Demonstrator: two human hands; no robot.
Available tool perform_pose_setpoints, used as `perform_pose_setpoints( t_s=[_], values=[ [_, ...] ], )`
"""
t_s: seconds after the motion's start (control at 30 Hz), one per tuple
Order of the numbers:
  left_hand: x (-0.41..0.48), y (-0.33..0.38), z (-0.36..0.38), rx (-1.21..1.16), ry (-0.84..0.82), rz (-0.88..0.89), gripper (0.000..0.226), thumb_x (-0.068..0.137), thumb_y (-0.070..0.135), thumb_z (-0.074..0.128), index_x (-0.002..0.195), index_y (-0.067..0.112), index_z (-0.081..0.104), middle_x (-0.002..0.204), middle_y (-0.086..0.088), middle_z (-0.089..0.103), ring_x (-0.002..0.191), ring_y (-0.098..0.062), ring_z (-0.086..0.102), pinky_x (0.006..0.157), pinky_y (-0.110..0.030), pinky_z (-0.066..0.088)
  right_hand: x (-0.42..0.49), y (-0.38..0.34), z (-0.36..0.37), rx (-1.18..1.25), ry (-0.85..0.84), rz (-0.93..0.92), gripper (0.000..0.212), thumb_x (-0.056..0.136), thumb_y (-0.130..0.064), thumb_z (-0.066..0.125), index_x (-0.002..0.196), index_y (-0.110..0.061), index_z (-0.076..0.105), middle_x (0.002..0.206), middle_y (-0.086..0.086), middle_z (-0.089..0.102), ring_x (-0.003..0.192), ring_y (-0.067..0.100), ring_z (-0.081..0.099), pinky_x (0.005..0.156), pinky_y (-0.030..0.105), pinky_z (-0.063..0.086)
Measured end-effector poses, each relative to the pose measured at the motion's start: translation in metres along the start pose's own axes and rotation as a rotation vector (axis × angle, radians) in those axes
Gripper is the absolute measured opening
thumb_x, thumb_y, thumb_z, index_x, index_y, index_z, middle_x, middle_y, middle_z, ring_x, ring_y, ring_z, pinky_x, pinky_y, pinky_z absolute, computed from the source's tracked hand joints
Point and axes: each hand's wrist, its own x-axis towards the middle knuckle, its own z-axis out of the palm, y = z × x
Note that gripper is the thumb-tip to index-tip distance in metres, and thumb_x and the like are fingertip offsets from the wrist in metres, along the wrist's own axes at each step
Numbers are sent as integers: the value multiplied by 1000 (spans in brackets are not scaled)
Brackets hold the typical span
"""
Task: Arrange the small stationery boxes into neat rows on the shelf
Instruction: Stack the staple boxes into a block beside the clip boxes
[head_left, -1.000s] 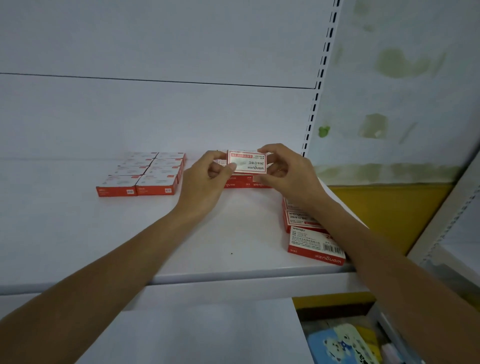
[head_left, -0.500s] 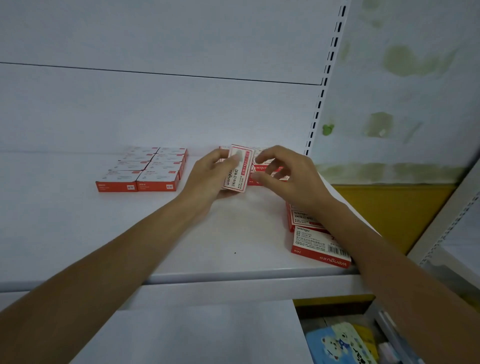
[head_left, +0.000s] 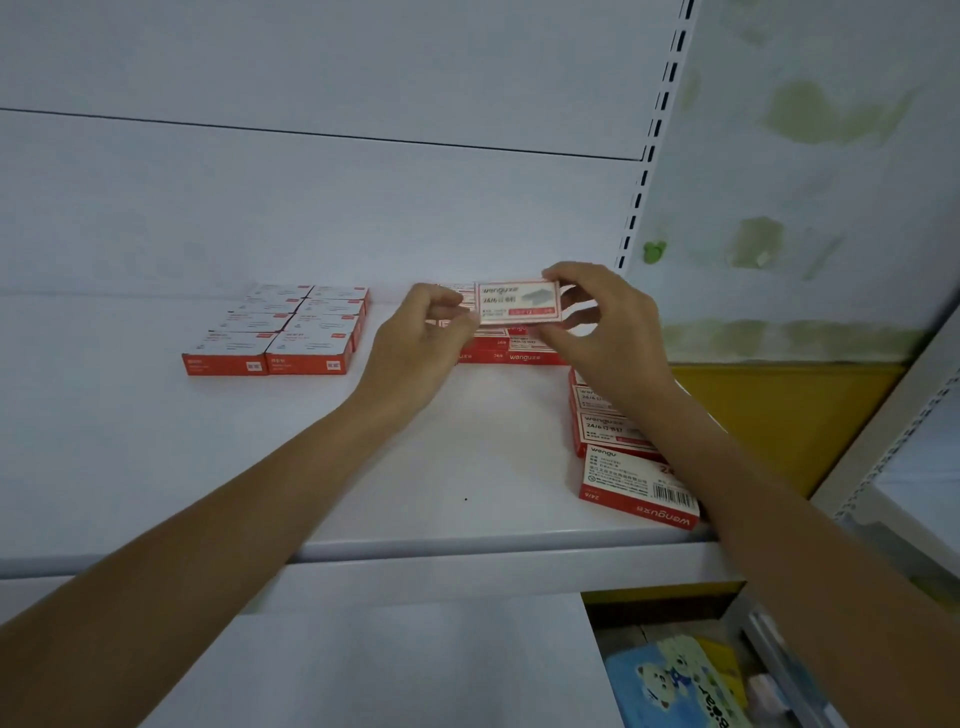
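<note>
Nearest, along the right front of the white shelf (head_left: 260, 467), a loose column of boxes (head_left: 623, 483) lies unsorted; the front one is barcode-side up and askew at the lip. Midway, my left hand (head_left: 415, 343) and right hand (head_left: 608, 332) pinch opposite ends of one stationery box (head_left: 518, 304), held just above a partial group (head_left: 511, 354) on the shelf. To the left a finished block (head_left: 291, 332) sits two across, edges flush. I judge the task about half done. The boxes are flat rectangular cardboard with red sides and pale printed tops. The shelf is smooth painted metal, with a plain back panel (head_left: 311, 218) beyond.
</note>
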Motion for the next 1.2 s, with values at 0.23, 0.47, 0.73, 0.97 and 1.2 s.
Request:
perform_pose_setpoints(
  t_s=[0.23,0.47,0.73,0.97,1.2],
  values=[
    [-12,-6,1,351,-235,292,52,82,20,64,130,18,45,111,15,47,88,9,52,68,-6,44,1,7,-2,-13,42,111,46,77,-11,72,120,-10,56,115,4,63,88,3,55,69,0,44],
    [-13,-9,1,412,-356,315,62,80,18,64,137,21,38,118,12,45,93,-2,53,73,-11,43,3,15,1,-15,5,193,47,73,-13,74,117,-13,58,107,0,62,83,4,54,69,2,44],
    [-14,-12,-1,562,-497,300,22,83,26,61,104,21,64,101,13,57,94,-3,51,86,-18,39,15,43,-3,-125,-165,467,53,71,-25,77,120,-13,59,117,4,63,86,9,56,76,14,38],
    [-15,-11,-1,561,-488,283,17,82,24,62,98,21,66,105,7,62,96,-6,53,89,-23,42,19,39,3,-148,-301,464,30,74,-27,73,102,-18,69,111,1,64,83,9,53,73,20,35],
    [-16,-9,0,592,-483,305,18,82,24,61,99,21,66,105,7,62,94,-4,52,87,-21,41,10,41,9,-215,-278,420,30,73,-31,73,99,-20,61,106,3,61,89,14,53,79,27,42]
  ],
)
